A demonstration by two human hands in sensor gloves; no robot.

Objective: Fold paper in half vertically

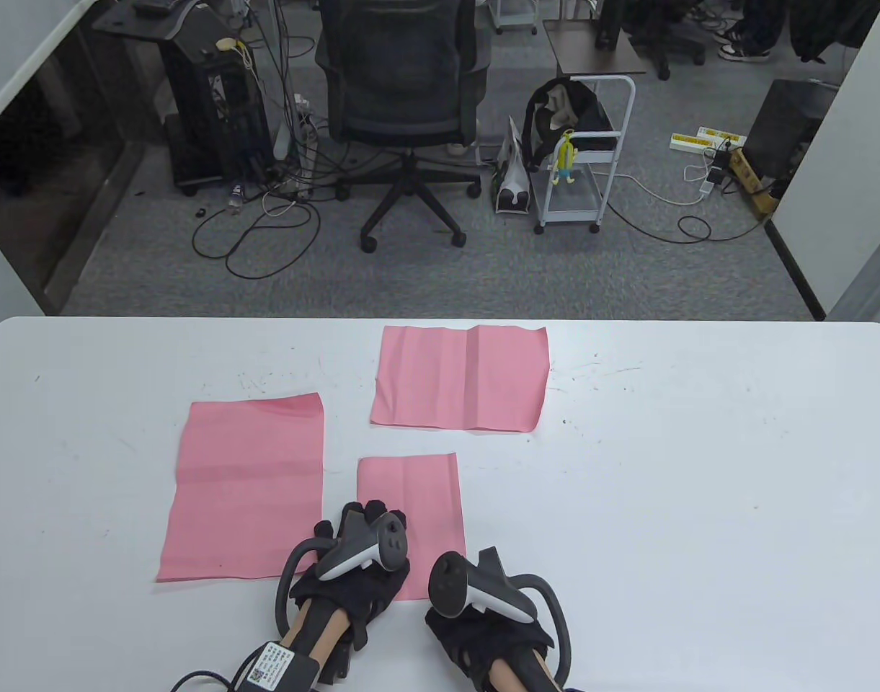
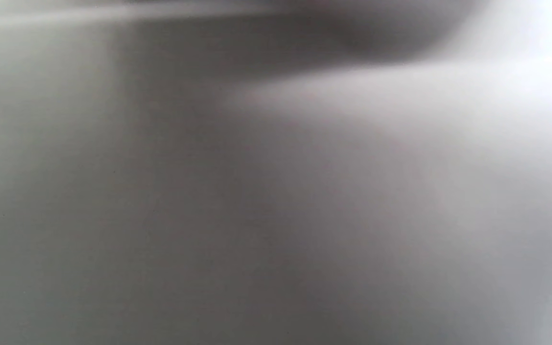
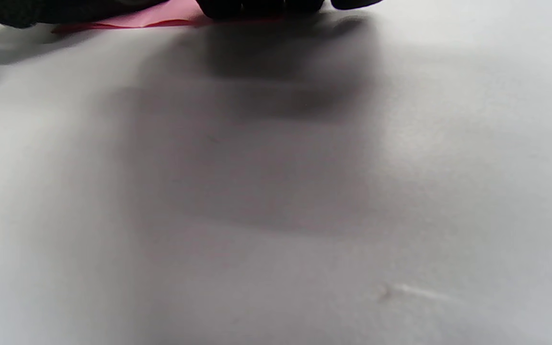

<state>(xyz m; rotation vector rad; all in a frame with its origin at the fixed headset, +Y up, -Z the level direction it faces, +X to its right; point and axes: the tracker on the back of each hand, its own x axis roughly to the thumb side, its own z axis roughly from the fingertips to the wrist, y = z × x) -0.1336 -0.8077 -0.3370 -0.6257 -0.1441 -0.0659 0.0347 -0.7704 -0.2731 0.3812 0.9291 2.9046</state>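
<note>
Thin, limp pink paper [image 1: 411, 512]; best pinched at a corner. Left hand [image 1: 353, 569] pressing it flat, fingers straight. Right hand [image 1: 483, 613] grip state hidden

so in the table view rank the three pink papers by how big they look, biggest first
1. The left pink sheet looks largest.
2. The far pink sheet comes next, though it lies farther from the camera, so the gap between these two is unsure.
3. The near pink sheet, partly covered by the left hand, looks smallest.
</note>
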